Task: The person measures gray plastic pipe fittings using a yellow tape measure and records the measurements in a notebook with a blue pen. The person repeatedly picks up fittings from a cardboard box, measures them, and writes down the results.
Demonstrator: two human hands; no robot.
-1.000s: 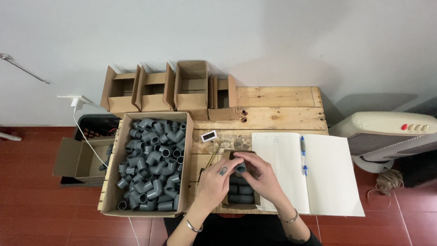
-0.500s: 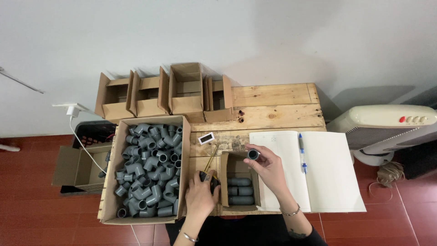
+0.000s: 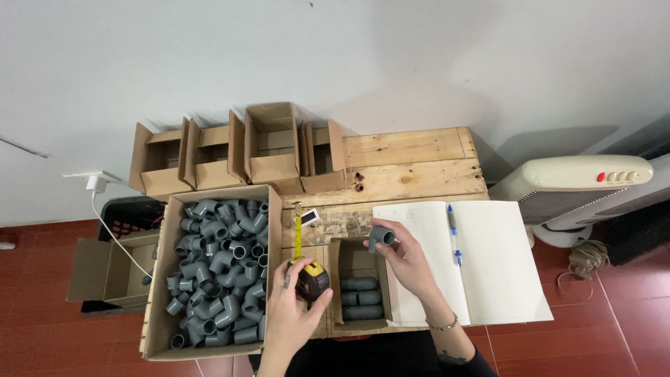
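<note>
My left hand (image 3: 294, 307) grips a yellow and black tape measure (image 3: 313, 277) whose yellow blade (image 3: 298, 234) runs out away from me over the wooden table (image 3: 412, 164). My right hand (image 3: 407, 258) holds up a grey plastic pipe elbow (image 3: 381, 238) above the small open cardboard box (image 3: 336, 279), where three grey fittings (image 3: 361, 298) lie in a row. The large cardboard box (image 3: 163, 279) to the left is full of several grey pipe elbows (image 3: 218, 269).
An open notebook (image 3: 488, 258) with a blue pen (image 3: 453, 234) lies to the right. Several empty open cardboard boxes (image 3: 237, 153) line the table's far edge. A small black and white gadget (image 3: 310, 217) rests near the tape. A white fan heater (image 3: 572, 185) stands on the right.
My left hand has picked up the tape measure and pulled out its blade. My right hand has lifted the grey elbow out over the small box and toward the notebook.
</note>
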